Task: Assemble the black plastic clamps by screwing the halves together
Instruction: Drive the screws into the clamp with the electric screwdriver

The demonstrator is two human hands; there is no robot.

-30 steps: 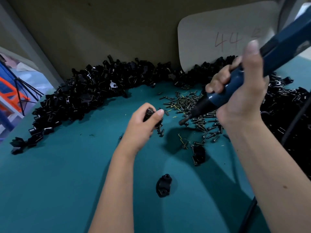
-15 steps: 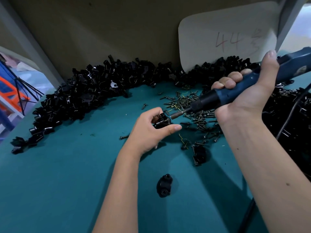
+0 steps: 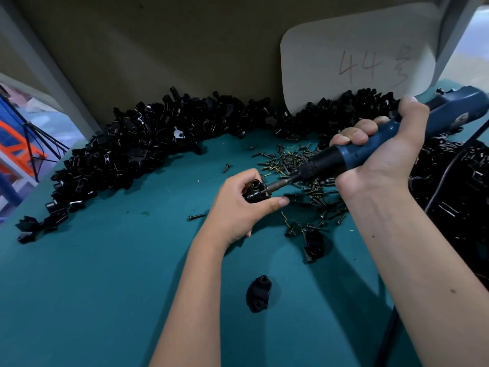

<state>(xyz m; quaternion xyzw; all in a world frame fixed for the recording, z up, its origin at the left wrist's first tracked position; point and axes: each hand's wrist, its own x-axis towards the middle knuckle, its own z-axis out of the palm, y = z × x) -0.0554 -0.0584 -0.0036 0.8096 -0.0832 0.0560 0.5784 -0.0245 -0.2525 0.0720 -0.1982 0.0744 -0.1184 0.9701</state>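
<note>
Head view, looking down on a teal desk (image 3: 92,287) with a smooth, matte top. The left hand (image 3: 238,207) holds a small black clamp (image 3: 255,193) just above the desk near the middle, its fingers (image 3: 275,201) curled round the body with the thumb stretched along the near side. The right hand (image 3: 381,160) grips a blue electric driver (image 3: 370,152), fingers wrapped tight round the barrel; its metal bit (image 3: 280,183) meets the clamp from the right, seemingly seated on a screw head.

The clamp is moulded plastic, glossy, rounded, with tubular screw bosses. It looks light and stiff, and probably a little slick, so a firm pinch across the curved sides, clear of the bosses, seems the best hold; the driver's twist could spin it out of a loose grip.

Beyond the hands lies a scatter of dark screws (image 3: 293,160), short and thin. A finished-looking clamp (image 3: 258,294) rests alone nearer the viewer, two holes showing. A long heap of parts (image 3: 132,149), black and angular, curves along the back wall, and more lie at the far right. A pale card (image 3: 357,54) marked "44" leans against the wall.
</note>
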